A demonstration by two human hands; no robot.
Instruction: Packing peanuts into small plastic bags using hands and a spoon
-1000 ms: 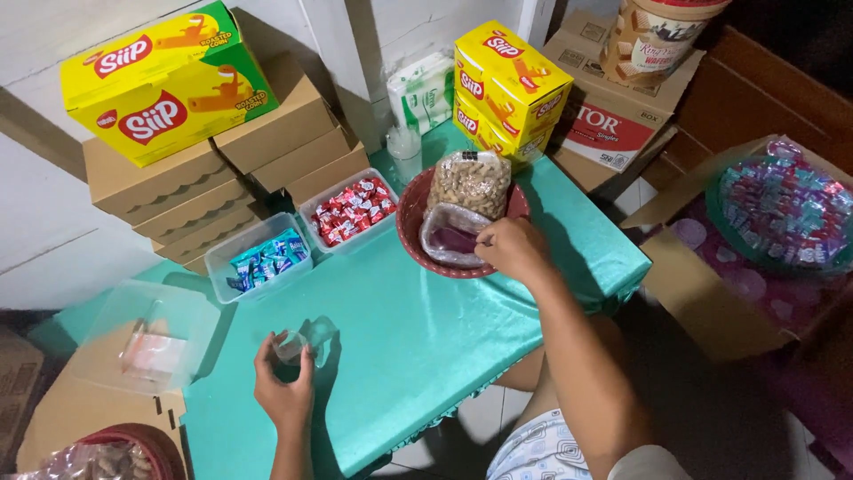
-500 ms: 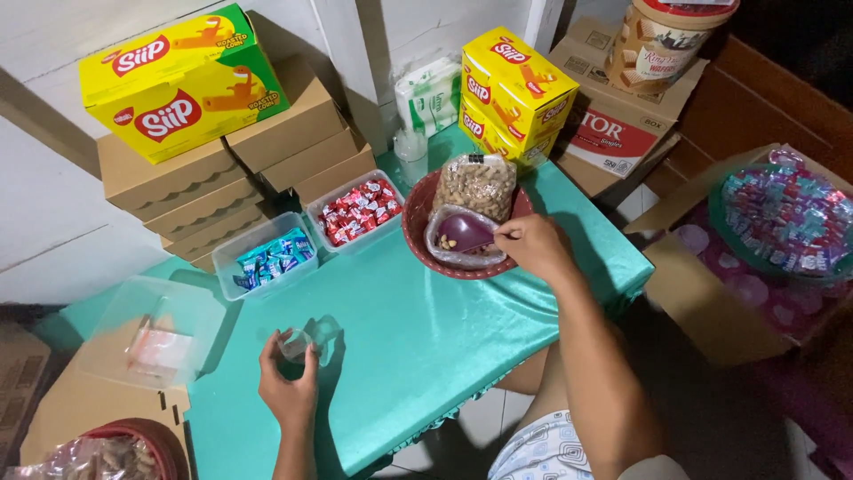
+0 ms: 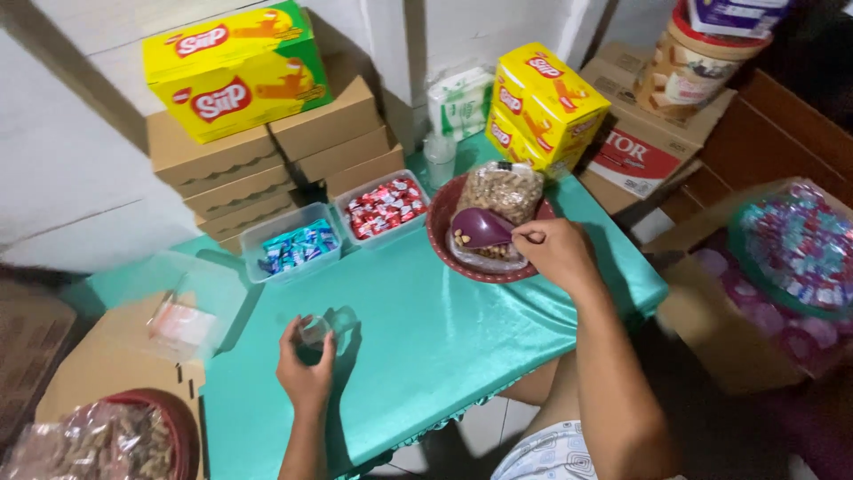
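Note:
My right hand (image 3: 558, 253) grips the handle of a purple scoop (image 3: 480, 228) that rests in a clear bag of nuts (image 3: 499, 192) inside a dark red bowl (image 3: 442, 233) at the back right of the teal table (image 3: 418, 329). The scoop holds a few nuts. My left hand (image 3: 305, 372) is closed around a small clear plastic cup (image 3: 315, 332) standing on the table near its front edge, well left of the bowl.
Two clear tubs hold blue-wrapped candies (image 3: 298, 246) and red-wrapped candies (image 3: 384, 207). Brown cardboard boxes (image 3: 275, 160) and yellow cartons (image 3: 544, 105) line the wall. An empty clear tub (image 3: 191, 298) sits at left, another bowl of nuts (image 3: 115, 440) at bottom left, a candy jar (image 3: 800, 249) at right.
My right hand has drawn the purple scoop up out of the bag with some nuts in it. My left hand still holds the cup in the same place.

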